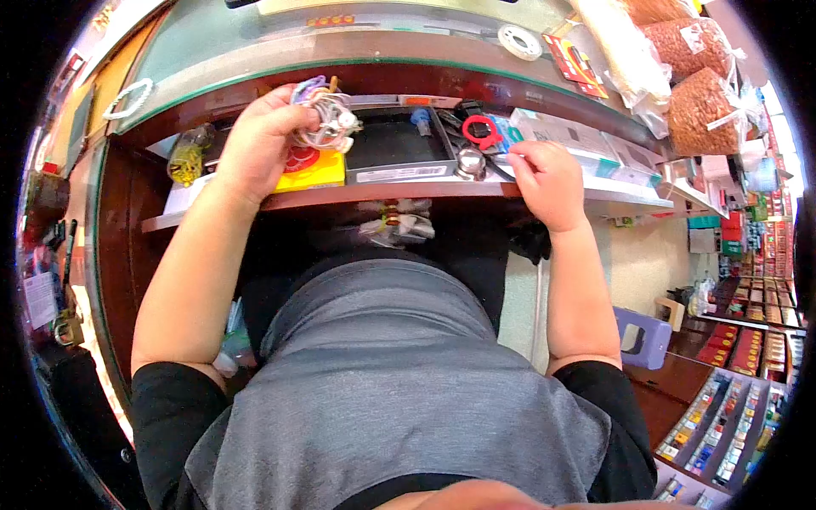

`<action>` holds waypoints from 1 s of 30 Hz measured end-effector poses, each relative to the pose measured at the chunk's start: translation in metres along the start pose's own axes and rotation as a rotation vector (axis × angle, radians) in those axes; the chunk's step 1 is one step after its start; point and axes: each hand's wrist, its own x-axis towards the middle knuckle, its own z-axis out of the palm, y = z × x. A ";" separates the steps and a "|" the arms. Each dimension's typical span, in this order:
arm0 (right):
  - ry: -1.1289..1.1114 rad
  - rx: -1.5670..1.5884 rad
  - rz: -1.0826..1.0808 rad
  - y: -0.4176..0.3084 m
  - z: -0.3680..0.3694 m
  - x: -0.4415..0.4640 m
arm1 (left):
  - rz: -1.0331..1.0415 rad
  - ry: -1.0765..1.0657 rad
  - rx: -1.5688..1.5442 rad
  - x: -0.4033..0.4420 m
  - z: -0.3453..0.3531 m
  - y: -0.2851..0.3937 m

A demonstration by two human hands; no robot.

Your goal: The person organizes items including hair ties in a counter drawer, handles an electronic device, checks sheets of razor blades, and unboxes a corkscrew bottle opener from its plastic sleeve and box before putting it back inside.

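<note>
My left hand is closed on a bundle of tangled white and purple cords, held up over the left part of the open drawer. Below the bundle lies a yellow packet with a red round print. A dark tray sits beside it. My right hand is at the drawer's right part, fingers bent and closed, near a blue packet, a red ring and a shiny metal ball-like object. Whatever its fingertips pinch, if anything, is too small to make out.
A glass counter top overhangs the drawer, with a white tape roll and a beaded loop on it. Bags of brown pellets stand at the upper right. White boxes fill the drawer's right end. A purple stool is lower right.
</note>
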 end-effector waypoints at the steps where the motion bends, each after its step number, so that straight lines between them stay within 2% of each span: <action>1: 0.023 0.021 0.064 -0.004 0.002 -0.005 | 0.001 0.003 0.050 -0.004 0.007 0.002; 3: 0.063 0.057 0.199 -0.004 0.004 -0.014 | -0.011 -0.022 0.198 -0.009 0.017 0.002; 5: 0.062 0.033 0.142 -0.001 0.006 -0.016 | 0.107 -0.066 0.488 -0.005 0.015 -0.010; 6: 0.052 0.026 0.141 -0.002 0.005 -0.015 | 0.176 -0.062 0.804 -0.005 0.018 -0.006; 9: 0.000 -0.010 0.150 -0.005 0.002 -0.013 | 0.376 -0.095 1.080 -0.006 0.041 -0.002; 12: -0.024 -0.025 0.158 -0.005 0.003 -0.012 | 0.713 -0.157 1.510 0.002 0.061 0.011; 15: -0.026 -0.024 0.166 -0.005 0.003 -0.012 | 0.647 -0.252 1.626 0.008 0.076 0.011; 17: -0.025 -0.018 0.168 -0.006 0.003 -0.012 | 0.803 -0.277 1.643 0.013 0.069 -0.006; 19: -0.021 -0.006 0.169 -0.006 0.002 -0.012 | 0.727 -0.263 1.610 0.014 0.070 -0.012; 22: -0.001 -0.020 0.143 -0.005 0.002 -0.013 | 0.473 -0.277 1.595 0.014 0.066 -0.013; 25: 0.017 -0.008 0.129 -0.004 0.003 -0.012 | 0.381 -0.344 1.522 0.011 0.061 -0.005; 30: 0.026 -0.004 0.118 -0.004 0.003 -0.011 | 0.494 -0.444 1.556 0.013 0.050 0.002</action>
